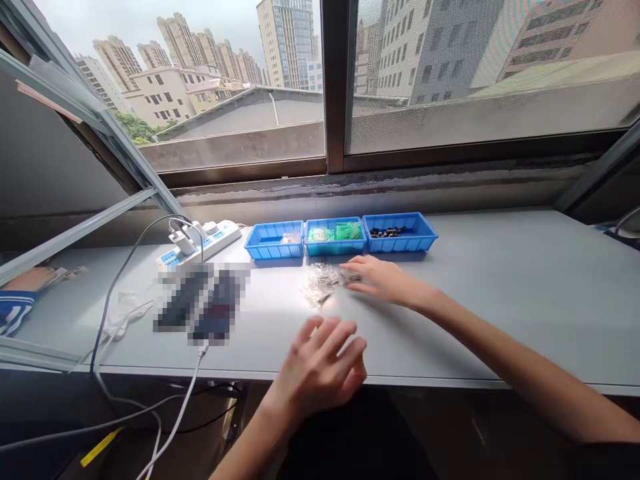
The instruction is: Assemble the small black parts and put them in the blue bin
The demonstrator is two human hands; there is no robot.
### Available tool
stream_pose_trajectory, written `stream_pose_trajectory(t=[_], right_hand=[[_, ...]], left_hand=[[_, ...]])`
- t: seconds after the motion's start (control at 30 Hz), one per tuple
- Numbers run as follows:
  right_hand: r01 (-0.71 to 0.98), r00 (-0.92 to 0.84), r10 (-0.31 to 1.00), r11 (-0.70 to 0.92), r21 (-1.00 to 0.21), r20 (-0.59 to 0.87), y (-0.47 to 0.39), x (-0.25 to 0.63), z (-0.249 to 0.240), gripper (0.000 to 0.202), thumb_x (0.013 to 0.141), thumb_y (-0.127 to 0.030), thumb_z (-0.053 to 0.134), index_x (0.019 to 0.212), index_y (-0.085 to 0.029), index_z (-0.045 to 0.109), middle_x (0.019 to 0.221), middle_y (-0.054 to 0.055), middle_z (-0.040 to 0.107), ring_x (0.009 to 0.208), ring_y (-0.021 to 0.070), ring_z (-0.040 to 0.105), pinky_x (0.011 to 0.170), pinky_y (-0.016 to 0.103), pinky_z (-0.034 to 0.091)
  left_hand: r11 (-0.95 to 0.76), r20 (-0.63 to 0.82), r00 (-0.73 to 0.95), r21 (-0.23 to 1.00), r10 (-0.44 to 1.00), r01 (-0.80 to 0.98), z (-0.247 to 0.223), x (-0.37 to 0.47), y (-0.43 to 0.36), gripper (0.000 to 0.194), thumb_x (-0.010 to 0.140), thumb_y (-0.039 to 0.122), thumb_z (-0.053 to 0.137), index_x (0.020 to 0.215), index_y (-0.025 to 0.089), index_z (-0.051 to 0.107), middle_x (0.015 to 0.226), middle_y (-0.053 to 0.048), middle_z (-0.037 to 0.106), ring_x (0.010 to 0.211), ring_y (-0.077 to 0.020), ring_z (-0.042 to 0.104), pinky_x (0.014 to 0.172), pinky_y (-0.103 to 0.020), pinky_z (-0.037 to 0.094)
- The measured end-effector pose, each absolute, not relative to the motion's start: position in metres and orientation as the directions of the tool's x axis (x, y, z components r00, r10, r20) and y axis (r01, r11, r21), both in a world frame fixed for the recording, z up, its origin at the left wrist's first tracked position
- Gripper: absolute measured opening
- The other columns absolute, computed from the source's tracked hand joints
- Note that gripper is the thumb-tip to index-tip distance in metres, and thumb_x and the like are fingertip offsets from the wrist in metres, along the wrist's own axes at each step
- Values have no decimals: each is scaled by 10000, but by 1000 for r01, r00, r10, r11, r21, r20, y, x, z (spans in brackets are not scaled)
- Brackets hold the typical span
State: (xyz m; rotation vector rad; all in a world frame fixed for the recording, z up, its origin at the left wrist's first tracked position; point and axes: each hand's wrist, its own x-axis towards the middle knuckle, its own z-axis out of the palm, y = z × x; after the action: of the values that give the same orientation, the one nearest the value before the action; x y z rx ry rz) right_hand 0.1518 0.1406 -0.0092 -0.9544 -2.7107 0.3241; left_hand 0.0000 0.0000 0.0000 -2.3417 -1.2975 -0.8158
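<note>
My right hand [384,277] reaches over a loose pile of small, clear and silvery pieces [320,285] on the table. Its fingers are stretched out and slightly apart, at the pile's right side. Nearer the front edge is my left hand [325,363], with its fingers curled in towards the palm; whatever they may hold is hidden. Behind the pile stand three blue bins in a row. The left bin [275,251] has a few pale pieces, the middle bin [334,248] green circuit boards, and the right bin [403,243] small black parts.
A white power strip [220,238] with plugs and cables lies left of the bins. Two blurred-out dark objects [217,310] lie in front of it, one with a white cable [187,400]. Beyond a metal frame [75,230], another person's hand [30,279] rests at far left.
</note>
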Motion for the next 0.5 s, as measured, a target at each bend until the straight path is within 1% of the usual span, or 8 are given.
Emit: stream_pose_trajectory(t=[0.07, 0.13, 0.2, 0.27, 0.33, 0.37, 0.47, 0.5], right_hand=[[612, -721, 677, 723, -321, 148, 149, 146, -20, 269, 829, -293, 544, 1082, -235, 614, 1037, 63, 619, 943, 227, 576, 696, 314, 484], [625, -688, 709, 688, -369, 156, 152, 145, -24, 201, 805, -325, 571, 960, -223, 650, 961, 58, 623, 888, 215, 583, 648, 287, 462], [645, -637, 755, 631, -431, 154, 153, 148, -26, 222, 740, -365, 641, 902, -213, 654, 902, 48, 631, 816, 204, 591, 610, 273, 438], [661, -582, 804, 556, -504, 123, 154, 151, -26, 307, 673, -382, 695, 924, -213, 644, 841, 30, 647, 752, 197, 594, 573, 263, 415], [641, -555, 826, 498, -584, 94, 154, 154, -27, 327, 653, -362, 702, 939, -217, 635, 784, 8, 659, 707, 186, 595, 553, 255, 403], [622, -551, 830, 481, -618, 91, 154, 155, -27, 294, 661, -342, 692, 923, -219, 637, 759, -1, 664, 685, 179, 596, 550, 252, 402], [543, -546, 824, 487, -685, 153, 152, 156, -26, 132, 703, -253, 626, 827, -220, 652, 741, -6, 681, 653, 165, 600, 577, 260, 427], [509, -544, 821, 489, -709, 176, 152, 156, -26, 121, 713, -222, 601, 821, -219, 656, 765, -3, 690, 648, 161, 605, 594, 265, 442]], left_hand=[[-505, 582, 396, 29, 710, 863, 14, 1, 33, 152, 846, 191, 464, 809, 192, 612, 817, -16, 607, 751, -143, 558, 691, -275, 431], [-432, 440, 342, 121, 830, 894, 25, -1, 72, 174, 854, 235, 476, 805, 194, 638, 803, -23, 617, 741, -160, 568, 666, -276, 412], [-367, 267, 305, 223, 914, 903, 29, -4, 107, 204, 857, 312, 497, 797, 201, 658, 809, -18, 627, 719, -162, 579, 629, -260, 403], [-299, 155, 268, 237, 951, 925, 24, -6, 129, 256, 839, 396, 521, 797, 191, 668, 802, -30, 632, 709, -179, 582, 576, -253, 391], [-295, 119, 273, 236, 955, 926, 12, -7, 137, 286, 827, 445, 527, 823, 199, 674, 791, -23, 635, 687, -173, 582, 564, -248, 388], [-308, 113, 289, 237, 951, 921, 5, -6, 138, 277, 830, 441, 526, 838, 208, 676, 794, -18, 637, 686, -167, 584, 567, -245, 389], [-369, 166, 339, 211, 926, 905, -11, -5, 135, 192, 830, 359, 556, 828, 216, 685, 809, -10, 648, 719, -160, 585, 603, -245, 395], [-383, 196, 345, 213, 918, 899, -14, -5, 134, 160, 828, 327, 566, 829, 224, 689, 808, -4, 653, 729, -157, 582, 611, -245, 394]])
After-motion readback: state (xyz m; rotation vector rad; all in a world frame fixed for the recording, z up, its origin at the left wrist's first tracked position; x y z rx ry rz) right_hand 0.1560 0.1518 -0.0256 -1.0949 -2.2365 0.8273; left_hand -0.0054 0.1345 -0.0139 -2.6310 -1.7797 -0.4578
